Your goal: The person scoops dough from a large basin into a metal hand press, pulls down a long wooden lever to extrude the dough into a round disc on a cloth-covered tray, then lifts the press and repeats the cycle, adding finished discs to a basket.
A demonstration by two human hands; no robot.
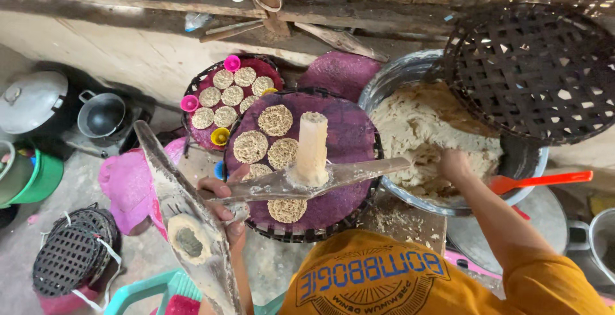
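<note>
Dough (426, 137): right of the press (307, 174), right hand (453, 162) dug in, grip hidden.
Left hand (224, 203): wrapped round the press's left end, its long axis left-right.

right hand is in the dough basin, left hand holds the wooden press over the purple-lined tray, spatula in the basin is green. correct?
Not quite: the spatula is orange-red, not green, as the head view shows. The rest stands: the right hand is in the dough basin, and the left hand holds the wooden press over the purple-lined tray.
</note>
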